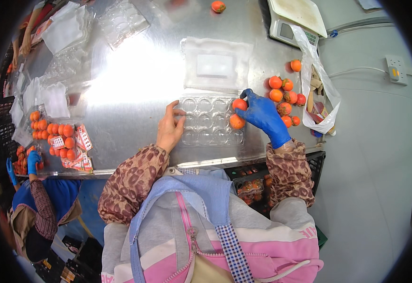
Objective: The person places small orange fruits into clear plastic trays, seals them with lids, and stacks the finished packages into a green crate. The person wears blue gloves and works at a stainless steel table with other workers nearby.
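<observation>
A clear plastic tray (206, 121) with rows of round cups lies on the metal table in front of me. My left hand (171, 126), bare, is at the tray's left edge with its fingers apart; whether it grips the rim is unclear. In a blue glove, my right hand (264, 115) has thumb and forefinger around an orange persimmon (240, 104) over the tray's right column. Just below it, another persimmon (237, 121) sits in that same column. Several loose persimmons (284, 108) lie to the right of the glove.
Beyond the tray lie white foam sheets (217, 63). A weighing scale (296, 21) and a white plastic bag (324, 109) line the right side. Filled packs (62, 138) and printed labels (83, 137) are at left, near a blue-gloved co-worker (43, 212). A black crate (252, 184) stands below the table edge.
</observation>
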The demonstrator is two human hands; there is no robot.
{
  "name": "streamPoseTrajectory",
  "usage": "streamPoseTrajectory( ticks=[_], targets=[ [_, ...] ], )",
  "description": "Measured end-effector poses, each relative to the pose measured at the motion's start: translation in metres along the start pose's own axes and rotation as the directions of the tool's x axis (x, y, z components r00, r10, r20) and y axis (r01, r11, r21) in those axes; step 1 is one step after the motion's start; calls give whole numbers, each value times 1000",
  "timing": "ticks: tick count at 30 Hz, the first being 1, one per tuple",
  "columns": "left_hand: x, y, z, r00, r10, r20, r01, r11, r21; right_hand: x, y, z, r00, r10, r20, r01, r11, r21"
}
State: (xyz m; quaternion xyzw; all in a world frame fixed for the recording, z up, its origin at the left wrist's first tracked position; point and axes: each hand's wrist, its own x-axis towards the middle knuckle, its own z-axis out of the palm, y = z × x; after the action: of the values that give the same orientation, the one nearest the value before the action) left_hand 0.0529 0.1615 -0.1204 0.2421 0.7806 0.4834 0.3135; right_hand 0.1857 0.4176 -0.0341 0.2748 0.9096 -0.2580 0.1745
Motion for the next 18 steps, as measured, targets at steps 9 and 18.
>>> streamPoseTrajectory(
  ticks=[9, 18],
  targets=[
    [-1, -6, 3, 1000, -20, 15, 22, 994, -111, 5, 18, 6, 969, 59, -238, -38, 995, 92],
    [-3, -6, 4, 997, -73, 21, 75, 980, -186, 59, 106, -16, 888, 188, -419, -354, 862, -363]
  ],
)
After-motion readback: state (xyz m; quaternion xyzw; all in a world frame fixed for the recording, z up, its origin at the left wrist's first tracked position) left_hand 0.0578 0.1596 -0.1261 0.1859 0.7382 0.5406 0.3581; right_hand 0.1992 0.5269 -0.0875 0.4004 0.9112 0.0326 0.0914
